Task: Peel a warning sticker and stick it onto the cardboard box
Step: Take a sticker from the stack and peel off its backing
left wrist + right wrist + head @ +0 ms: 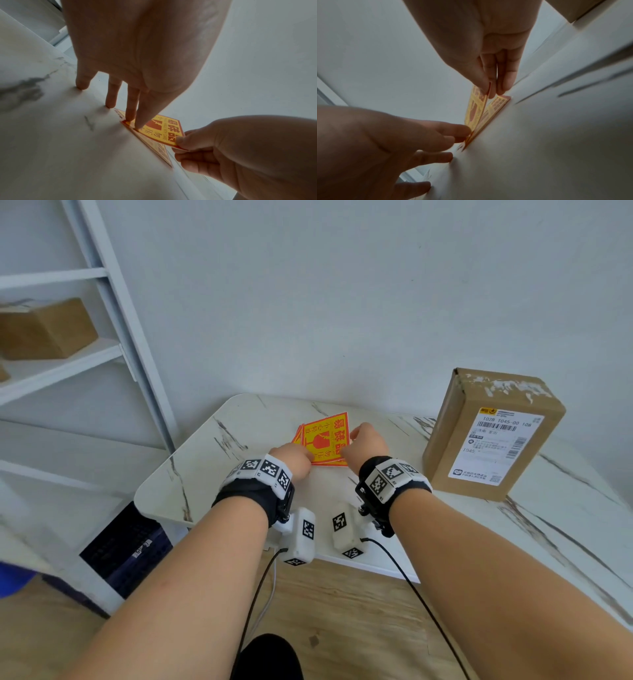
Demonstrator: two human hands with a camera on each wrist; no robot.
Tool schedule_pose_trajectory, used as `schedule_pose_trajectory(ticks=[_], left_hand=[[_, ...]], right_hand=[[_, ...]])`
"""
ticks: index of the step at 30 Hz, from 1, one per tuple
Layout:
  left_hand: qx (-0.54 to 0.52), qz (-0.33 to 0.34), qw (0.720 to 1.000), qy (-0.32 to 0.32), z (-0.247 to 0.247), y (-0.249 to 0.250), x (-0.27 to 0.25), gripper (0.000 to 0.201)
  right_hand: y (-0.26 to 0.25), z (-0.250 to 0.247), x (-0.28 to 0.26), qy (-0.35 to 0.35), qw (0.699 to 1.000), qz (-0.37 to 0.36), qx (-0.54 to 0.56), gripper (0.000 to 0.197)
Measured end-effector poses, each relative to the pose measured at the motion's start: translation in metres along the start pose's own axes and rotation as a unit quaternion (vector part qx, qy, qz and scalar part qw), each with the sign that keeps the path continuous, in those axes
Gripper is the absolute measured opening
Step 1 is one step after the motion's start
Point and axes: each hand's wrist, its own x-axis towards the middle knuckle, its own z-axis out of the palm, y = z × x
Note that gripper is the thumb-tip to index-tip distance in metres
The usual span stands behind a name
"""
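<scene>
A small stack of yellow and red warning stickers [325, 440] lies on the marble table [212, 460]. My left hand [296, 458] presses straight fingers [132, 108] down on the stack's near left corner. My right hand [364, 441] pinches the right corner of the top sticker [164, 129] between thumb and fingers and holds that side lifted off the sheets beneath [494, 109]. The cardboard box [493, 433] stands upright at the right of the table, with a white shipping label on its face, well apart from both hands.
A white shelf unit [68, 350] with a brown box [44, 330] stands at the left. A dark crate [126, 546] sits on the floor beside the table. Cables run from both wrist cameras over the table's near edge. The wall is close behind the table.
</scene>
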Motion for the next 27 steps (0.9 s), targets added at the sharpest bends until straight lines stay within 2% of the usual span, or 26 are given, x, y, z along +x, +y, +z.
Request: schedule_pose_trajectory(ticks=[3,6,10,12,16,20,24,27], left_hand=[[-0.113,-0.016,0.99,0.078,-0.001,-0.001,-0.003,0.044],[-0.223,-0.018,0.963,0.148,-0.002,0.005,-0.014,0.049],[-0.292,0.009,0.934,0.207,-0.003,0.022,-0.034,0.06],[-0.323,0.036,0.924,0.201,0.001,0.031,-0.044,0.056],[-0.35,0.066,0.919,0.169,0.018,0.051,-0.062,0.035],[-0.383,0.044,0.917,0.101,0.048,0.065,-0.074,0.017],[-0.459,0.014,0.886,0.058,0.078,0.079,-0.081,0.014],[-0.5,-0.008,0.863,0.07,0.095,0.092,-0.081,0.009]], right_hand=[[0.002,-0.013,-0.008,0.001,0.999,-0.031,-0.005,0.024],[0.002,-0.032,-0.019,0.004,0.999,-0.04,0.025,0.026],[0.011,-0.058,-0.04,-0.005,0.998,-0.045,0.049,0.031],[0.021,-0.07,-0.052,-0.004,0.998,-0.056,0.036,0.034],[0.046,-0.087,-0.076,-0.025,0.998,-0.062,-0.021,0.038],[0.078,-0.096,-0.095,0.02,0.998,-0.065,-0.02,0.036],[0.098,-0.105,-0.11,0.089,0.99,-0.075,-0.079,0.038],[0.108,-0.104,-0.115,0.055,0.994,-0.074,-0.064,0.035]])
